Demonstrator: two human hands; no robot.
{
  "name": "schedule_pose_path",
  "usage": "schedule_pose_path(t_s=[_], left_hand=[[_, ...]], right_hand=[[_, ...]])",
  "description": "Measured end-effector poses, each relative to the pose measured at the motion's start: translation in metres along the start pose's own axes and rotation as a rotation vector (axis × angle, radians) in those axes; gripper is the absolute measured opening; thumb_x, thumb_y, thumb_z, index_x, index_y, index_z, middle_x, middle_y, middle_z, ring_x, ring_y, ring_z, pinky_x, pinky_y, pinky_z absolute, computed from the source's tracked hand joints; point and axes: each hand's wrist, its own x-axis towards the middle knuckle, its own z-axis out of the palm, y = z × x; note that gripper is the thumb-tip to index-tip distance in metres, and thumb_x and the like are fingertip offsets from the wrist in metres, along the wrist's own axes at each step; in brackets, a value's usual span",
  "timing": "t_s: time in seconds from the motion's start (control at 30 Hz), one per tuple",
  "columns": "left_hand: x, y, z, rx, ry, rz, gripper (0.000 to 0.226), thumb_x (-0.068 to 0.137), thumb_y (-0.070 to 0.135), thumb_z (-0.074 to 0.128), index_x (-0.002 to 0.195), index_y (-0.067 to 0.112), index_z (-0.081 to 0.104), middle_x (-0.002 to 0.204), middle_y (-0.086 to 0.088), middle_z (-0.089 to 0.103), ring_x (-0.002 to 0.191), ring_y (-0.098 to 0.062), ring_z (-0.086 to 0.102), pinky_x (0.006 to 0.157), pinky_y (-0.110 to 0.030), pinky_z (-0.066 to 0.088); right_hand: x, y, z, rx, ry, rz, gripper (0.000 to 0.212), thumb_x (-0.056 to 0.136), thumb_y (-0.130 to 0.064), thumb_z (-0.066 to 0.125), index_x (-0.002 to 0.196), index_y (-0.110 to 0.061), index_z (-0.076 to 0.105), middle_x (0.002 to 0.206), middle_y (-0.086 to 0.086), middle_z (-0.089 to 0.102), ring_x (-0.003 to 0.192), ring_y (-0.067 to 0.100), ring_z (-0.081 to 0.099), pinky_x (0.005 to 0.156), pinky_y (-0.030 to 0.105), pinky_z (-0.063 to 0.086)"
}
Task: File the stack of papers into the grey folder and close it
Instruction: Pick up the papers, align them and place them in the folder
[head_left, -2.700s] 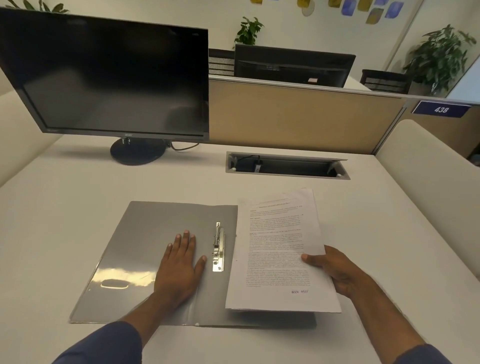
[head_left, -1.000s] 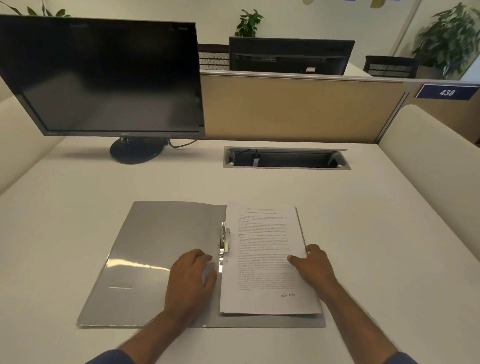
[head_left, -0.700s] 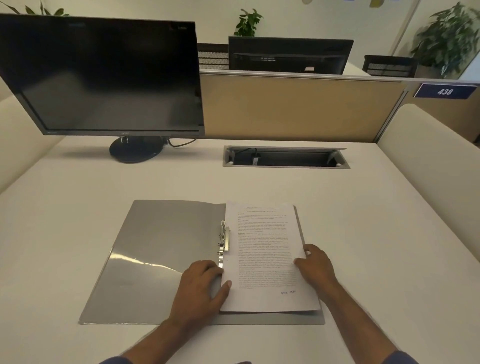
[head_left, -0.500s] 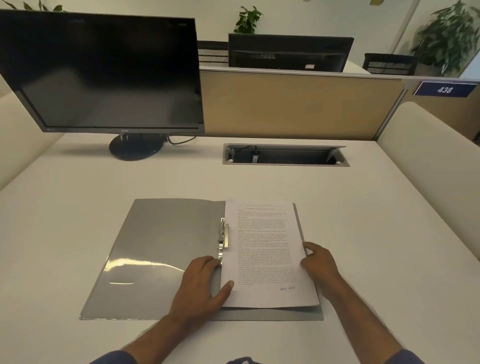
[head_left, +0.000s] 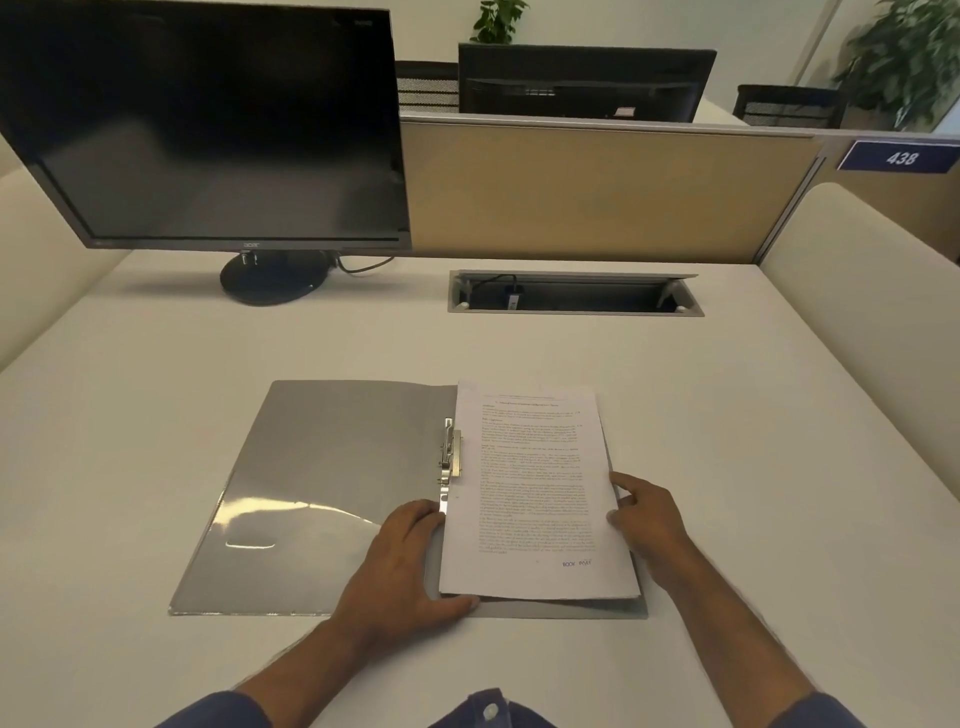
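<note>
- The grey folder (head_left: 332, 488) lies open and flat on the pale counter (head_left: 753, 467), straight in front of the person, its glossy left flap catching a streak of light.
- A metal clip (head_left: 449, 457) runs along the spine, standing slightly raised at the left edge of the papers.
- The stack of papers (head_left: 535, 493) rests printed side up on the right half of the folder, covering nearly all of it; only a grey strip shows along the near and right edges.
- The near edge of the stack seems to sit a little lifted off the folder, though the shadow there makes it hard to be sure.
- The left hand (head_left: 405, 566) lies on the folder by the lower left corner of the stack, fingers curled against the left edge of the papers and thumb stretched along the bottom edge; the grip is loose, touching the paper rather than pinching it.
- The right hand (head_left: 649, 519) sits at the right edge of the stack, fingertips pressed to the side of the sheets; its grip is half closed and I cannot tell whether it holds any pages.
- Both forearms come in from the bottom, with blue sleeves (head_left: 218, 714) at the edge of view.
- A dark monitor (head_left: 208, 124) stands at the far left of the counter, and a cable tray (head_left: 574, 293) is cut into the surface behind the folder.
- A tan partition (head_left: 597, 192) closes the back, with a blue sign (head_left: 901, 157) reading 438 at its right end.
</note>
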Motion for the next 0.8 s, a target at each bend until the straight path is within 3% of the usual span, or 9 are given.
schedule_pose_path(t_s=[0.23, 0.37, 0.43, 0.6, 0.67, 0.8], left_hand=[[-0.001, 0.001, -0.002, -0.004, -0.008, 0.014, 0.1, 0.057, 0.086, 0.066, 0.135, 0.026, 0.046, 0.14, 0.017, 0.035, 0.13, 0.003, 0.029, 0.111, -0.022, 0.028], [-0.002, 0.003, -0.002, 0.007, 0.0, 0.006, 0.101, 0.056, 0.083, 0.068, 0.135, 0.025, 0.045, 0.14, 0.016, 0.035, 0.131, 0.003, 0.029, 0.112, -0.022, 0.028], [-0.002, 0.003, -0.001, 0.015, -0.001, -0.003, 0.103, 0.055, 0.083, 0.068, 0.137, 0.024, 0.043, 0.141, 0.016, 0.034, 0.13, 0.006, 0.025, 0.112, -0.021, 0.027], [-0.002, 0.003, 0.0, 0.031, -0.019, -0.026, 0.106, 0.055, 0.082, 0.068, 0.139, 0.023, 0.043, 0.143, 0.015, 0.033, 0.132, 0.005, 0.024, 0.114, -0.02, 0.026], [-0.003, 0.004, -0.001, 0.028, -0.03, -0.042, 0.106, 0.055, 0.083, 0.067, 0.14, 0.025, 0.041, 0.144, 0.017, 0.031, 0.132, 0.007, 0.022, 0.112, -0.017, 0.023], [-0.004, 0.006, -0.003, 0.022, -0.029, -0.049, 0.104, 0.055, 0.083, 0.068, 0.139, 0.03, 0.039, 0.143, 0.021, 0.028, 0.13, 0.013, 0.018, 0.109, -0.013, 0.022]], right_hand=[[-0.006, 0.002, -0.001, -0.033, -0.012, -0.002, 0.058, 0.085, 0.012, 0.053, 0.138, -0.011, 0.052, 0.075, -0.008, 0.052, 0.085, 0.022, 0.058, 0.077, 0.03, 0.047], [-0.004, 0.005, 0.0, -0.064, -0.005, -0.003, 0.057, 0.086, 0.013, 0.053, 0.138, -0.01, 0.052, 0.073, -0.012, 0.045, 0.081, 0.018, 0.051, 0.063, 0.021, 0.042], [-0.002, 0.005, 0.0, -0.089, -0.009, 0.001, 0.057, 0.085, 0.012, 0.053, 0.138, -0.01, 0.052, 0.075, -0.012, 0.046, 0.084, 0.018, 0.051, 0.067, 0.023, 0.043], [-0.003, -0.006, -0.002, -0.317, 0.017, -0.028, 0.049, 0.082, -0.007, 0.057, 0.131, -0.008, 0.057, 0.122, 0.009, 0.065, 0.112, 0.029, 0.061, 0.093, 0.037, 0.048], [0.0, -0.017, 0.0, -0.428, 0.062, -0.07, 0.045, 0.083, -0.016, 0.059, 0.127, -0.007, 0.058, 0.127, 0.011, 0.062, 0.113, 0.031, 0.059, 0.092, 0.038, 0.048], [0.016, -0.048, 0.016, -0.553, 0.091, -0.241, 0.056, 0.085, -0.024, 0.06, 0.14, -0.017, 0.049, 0.134, 0.011, 0.054, 0.12, 0.031, 0.053, 0.1, 0.042, 0.046]])
